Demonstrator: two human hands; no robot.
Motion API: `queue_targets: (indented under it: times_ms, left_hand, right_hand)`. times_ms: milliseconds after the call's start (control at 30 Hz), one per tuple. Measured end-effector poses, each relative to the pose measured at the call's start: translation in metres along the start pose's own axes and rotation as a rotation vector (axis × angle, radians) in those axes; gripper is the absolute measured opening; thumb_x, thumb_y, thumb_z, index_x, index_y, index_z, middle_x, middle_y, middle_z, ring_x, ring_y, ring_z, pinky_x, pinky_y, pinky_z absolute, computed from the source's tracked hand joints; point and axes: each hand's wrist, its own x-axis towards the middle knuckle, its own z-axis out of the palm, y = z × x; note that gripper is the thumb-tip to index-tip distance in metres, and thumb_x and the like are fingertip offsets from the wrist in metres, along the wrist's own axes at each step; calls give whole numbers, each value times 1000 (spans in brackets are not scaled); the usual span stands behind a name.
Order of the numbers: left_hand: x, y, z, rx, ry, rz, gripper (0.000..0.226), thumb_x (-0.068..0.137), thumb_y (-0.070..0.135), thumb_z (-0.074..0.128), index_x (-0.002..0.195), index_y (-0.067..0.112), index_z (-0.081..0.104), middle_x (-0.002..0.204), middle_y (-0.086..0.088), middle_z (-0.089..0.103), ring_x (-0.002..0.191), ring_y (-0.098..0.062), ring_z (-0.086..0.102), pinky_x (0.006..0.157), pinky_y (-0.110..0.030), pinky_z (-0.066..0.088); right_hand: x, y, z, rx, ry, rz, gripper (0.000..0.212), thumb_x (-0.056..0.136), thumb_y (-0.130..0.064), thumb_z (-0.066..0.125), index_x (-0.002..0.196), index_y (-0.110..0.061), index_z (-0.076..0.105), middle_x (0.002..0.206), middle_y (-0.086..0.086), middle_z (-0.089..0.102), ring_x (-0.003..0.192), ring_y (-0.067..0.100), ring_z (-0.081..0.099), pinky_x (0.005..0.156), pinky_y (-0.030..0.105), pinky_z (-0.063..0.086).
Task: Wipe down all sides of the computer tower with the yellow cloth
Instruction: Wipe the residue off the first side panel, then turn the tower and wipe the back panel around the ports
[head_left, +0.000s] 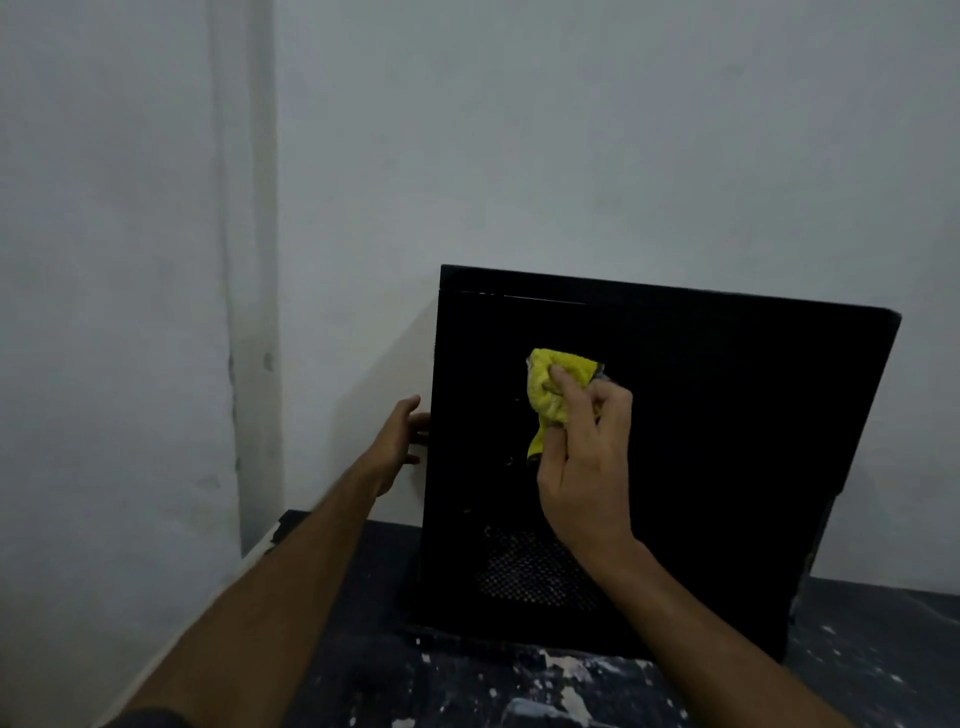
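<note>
A black computer tower (727, 441) stands upright on a dark surface, its broad side panel facing me, with a mesh vent low on that panel. My right hand (584, 457) grips a crumpled yellow cloth (550, 389) and holds it against the upper middle of the panel. My left hand (402, 441) rests on the tower's left edge at mid height; its fingertips are hidden behind that edge.
A pale wall (571, 156) rises close behind the tower and meets another wall in a corner at the left. The dark tabletop (519, 691) in front is speckled with white paint flecks. A worn spot shows at its left edge.
</note>
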Motion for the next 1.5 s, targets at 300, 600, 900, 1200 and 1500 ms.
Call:
queue_targets:
  times_ms: [300,600,900,1200,1500]
  left_hand:
    - [5,9,7,55,-7,1,52,113,36,18,86,19,59,56,15,58,69,-17,46,88,-42,34]
    - [42,-31,-2,169,48,28,37,107,58,32,135,49,56,122,4,70,111,-29,66,102,-59,48]
    - [44,-25,7,193,75,30,26,110,43,41,110,45,67,98,10,72,88,-15,70,90,-46,56]
    - [-14,14,15,62,35,-44,60,111,38,16,100,15,70,95,-1,69,86,-21,49,78,-36,35]
    - [-63,27,21,152,-30,-24,62,111,36,18,94,12,73,91,0,72,75,-19,44,72,-35,31]
  right_hand:
    - [-2,-5,-2,45,31,67,45,99,-6,50,144,-6,51,121,6,38,102,23,48,85,46,49]
    - [65,-13,-20,-99,-2,-133,44,90,-8,49,132,0,58,116,20,49,104,38,50,93,56,46]
    - [124,-28,-3,-147,-237,-296,40,84,-21,45,118,-1,56,127,17,59,112,35,56,109,46,34]
    - [116,-24,-32,-44,-149,-272,35,85,-20,47,116,-4,54,112,11,60,100,32,56,94,45,41]
    - [96,-29,-78,3,-49,-300,36,82,-20,49,117,-10,45,123,14,59,110,30,54,99,42,41]
